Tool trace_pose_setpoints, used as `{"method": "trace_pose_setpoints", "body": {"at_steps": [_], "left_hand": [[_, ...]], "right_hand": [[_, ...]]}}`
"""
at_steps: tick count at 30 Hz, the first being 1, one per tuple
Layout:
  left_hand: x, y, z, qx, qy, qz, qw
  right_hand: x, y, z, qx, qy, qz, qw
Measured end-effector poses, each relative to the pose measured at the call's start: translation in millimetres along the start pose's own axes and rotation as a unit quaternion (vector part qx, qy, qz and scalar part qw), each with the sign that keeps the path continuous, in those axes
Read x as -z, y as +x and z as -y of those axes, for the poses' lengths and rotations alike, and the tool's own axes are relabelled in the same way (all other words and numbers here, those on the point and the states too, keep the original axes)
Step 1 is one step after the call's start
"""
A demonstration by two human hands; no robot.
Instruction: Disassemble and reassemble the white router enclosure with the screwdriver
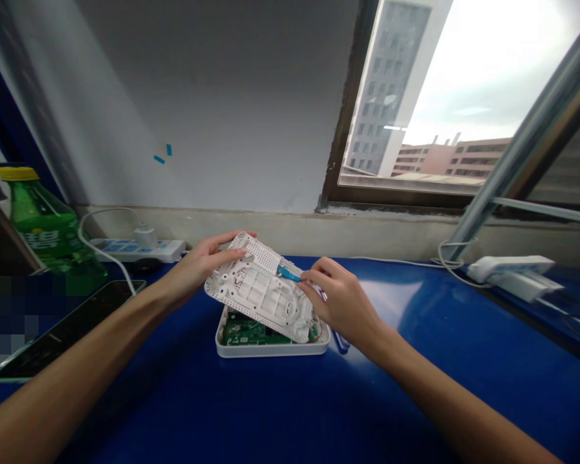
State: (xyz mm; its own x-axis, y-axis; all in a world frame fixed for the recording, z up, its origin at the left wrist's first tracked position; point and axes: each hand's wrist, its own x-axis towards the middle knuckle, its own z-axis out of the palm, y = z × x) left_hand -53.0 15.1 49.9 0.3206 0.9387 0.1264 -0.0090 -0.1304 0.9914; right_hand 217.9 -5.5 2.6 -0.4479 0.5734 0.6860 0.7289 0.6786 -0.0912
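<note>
Panel, white and perforated [265, 296], is tilted over white shell [273, 351], left end raised, lower right end over the tray; contact there unclear. Left hand [207, 259] has thumb and fingers closed on panel's upper left corner. Right hand [341, 296] is nearly closed, thumb and index pinching end of blue tab [289, 273] at panel's upper edge. Green circuit board [246, 332] sits inside shell. Shell rests on blue table [270, 412].
</note>
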Motion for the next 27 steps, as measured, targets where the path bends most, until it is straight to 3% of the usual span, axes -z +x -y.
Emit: {"method": "trace_pose_setpoints", "body": {"at_steps": [3,9,22,27], "left_hand": [[0.3,1,-1,0.005,-0.006,0.003,1.0],[2.2,1,-1,0.024,-0.018,0.001,1.0],[2.2,-1,-3,0.026,-0.033,0.001,0.999],[6.7,0,-3,0.036,-0.021,-0.002,0.999]], "right_hand": [[-5,0,-6,-0.034,0.108,-0.031,0.993],[-11,1,-7,-0.053,0.192,-0.047,0.979],[-24,3,-1,-0.061,0.258,-0.048,0.963],[-23,3,2,-0.065,0.238,-0.008,0.969]]}}
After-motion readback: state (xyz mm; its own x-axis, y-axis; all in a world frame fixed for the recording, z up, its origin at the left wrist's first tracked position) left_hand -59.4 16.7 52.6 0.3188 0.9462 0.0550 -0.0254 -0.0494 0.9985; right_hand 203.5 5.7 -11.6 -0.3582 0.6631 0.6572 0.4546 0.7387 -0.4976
